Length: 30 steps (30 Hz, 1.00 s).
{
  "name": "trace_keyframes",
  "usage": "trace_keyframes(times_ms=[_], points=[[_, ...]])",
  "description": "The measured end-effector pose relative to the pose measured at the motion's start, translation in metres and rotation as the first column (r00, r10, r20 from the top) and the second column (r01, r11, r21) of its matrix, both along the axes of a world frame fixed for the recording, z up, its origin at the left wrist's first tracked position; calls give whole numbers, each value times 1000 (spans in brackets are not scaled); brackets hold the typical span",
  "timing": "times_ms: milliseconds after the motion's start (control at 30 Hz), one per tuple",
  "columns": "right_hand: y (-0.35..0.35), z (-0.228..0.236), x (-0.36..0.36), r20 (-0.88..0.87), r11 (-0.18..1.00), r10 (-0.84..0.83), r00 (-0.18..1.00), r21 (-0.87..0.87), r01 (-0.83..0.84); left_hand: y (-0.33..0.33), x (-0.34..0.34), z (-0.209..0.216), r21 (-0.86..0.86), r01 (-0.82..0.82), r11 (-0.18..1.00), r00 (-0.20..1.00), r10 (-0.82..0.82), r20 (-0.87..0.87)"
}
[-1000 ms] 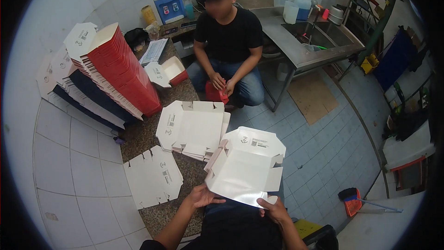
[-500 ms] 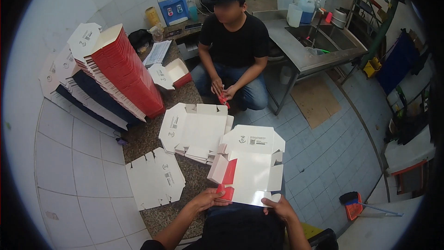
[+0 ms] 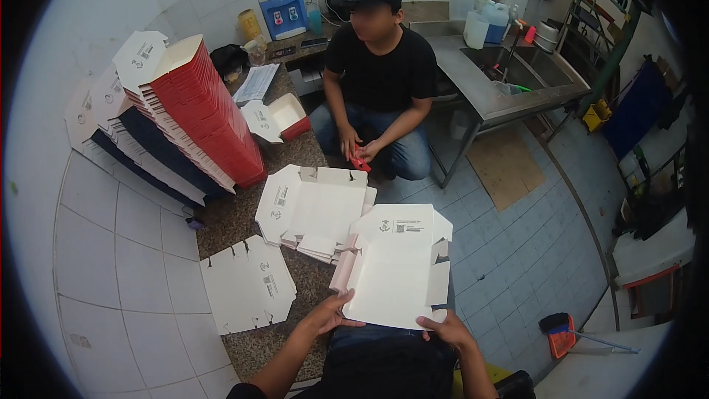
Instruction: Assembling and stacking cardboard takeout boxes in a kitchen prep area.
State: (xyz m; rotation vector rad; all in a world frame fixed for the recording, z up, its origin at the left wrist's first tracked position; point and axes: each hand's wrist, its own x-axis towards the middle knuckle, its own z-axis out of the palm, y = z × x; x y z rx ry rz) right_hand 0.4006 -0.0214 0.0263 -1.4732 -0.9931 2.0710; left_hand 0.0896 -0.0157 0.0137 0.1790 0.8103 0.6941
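Note:
A white cardboard box blank [image 3: 393, 270] with printed marks on its far flap lies over my lap, its side flaps partly bent up. My left hand [image 3: 330, 313] is closed on its near left corner, thumb on top at the base of the left flap. On the near right corner, my right hand [image 3: 447, 331] pinches the edge, thumb above and fingers mostly hidden beneath. Left of the blank, a small pile of similar blanks [image 3: 325, 210] rests on the speckled counter [image 3: 314, 281]. Another flat blank [image 3: 247, 284] lies nearer, against the tiled wall.
Tall stacks of red boxes [image 3: 210, 114] and dark blue boxes [image 3: 166, 151] stand at the left. One opened red box [image 3: 295, 127] sits behind the pile. A co-worker [image 3: 380, 81] sits across, holding something red [image 3: 360, 159]. A steel sink [image 3: 509, 74] stands at the back right.
The left flap's red outer face, visible before, is out of sight now, and the flap stands turned outward. My left hand has shifted slightly left and up along the corner.

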Motion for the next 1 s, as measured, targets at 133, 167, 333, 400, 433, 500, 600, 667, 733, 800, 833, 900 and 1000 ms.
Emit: trace_keyframes(times_ms=[133,167,333,400,433,500,600,667,733,800,833,900,1000], points=[[1,3,-2,6,1000,-14,1000,5,14,4,7,6,-31,37,999,931,-46,-362],[1,6,-3,21,1000,-21,1000,-1,21,4,3,1,-69,-22,997,923,-6,-384],[2,12,-4,73,1000,-17,997,-5,18,9,-13,-10,-114,-48,992,951,10,-310],[4,12,0,86,1000,16,996,-11,-15,13,-14,-11,-111,-33,993,957,-1,-291],[5,12,0,85,1000,18,996,-11,-17,16,-16,-20,-102,19,995,930,-55,-364],[8,13,1,73,999,42,996,3,-43,21,-21,-45,-93,67,993,895,-101,-434],[11,-7,13,9,999,22,1000,-29,-22,19,-28,-75,-25,121,992,872,-118,-475],[15,-5,18,46,999,-9,999,-53,11,18,-29,-69,-58,28,998,965,-42,-260],[20,-9,27,83,996,-34,996,-77,40,19,-21,-65,-33,50,998,964,-57,-261],[25,-25,36,114,991,56,992,-124,-41,21,-9,-53,-11,74,997,963,-74,-261],[24,-35,37,133,998,29,991,-60,-21,27,-1,-41,50,214,976,892,-174,-418],[25,-44,39,130,998,16,991,-55,-9,33,18,-16,131,302,944,812,-183,-554],[28,-61,36,127,1000,-15,992,-25,18,23,26,-32,181,267,946,814,-121,-568]])
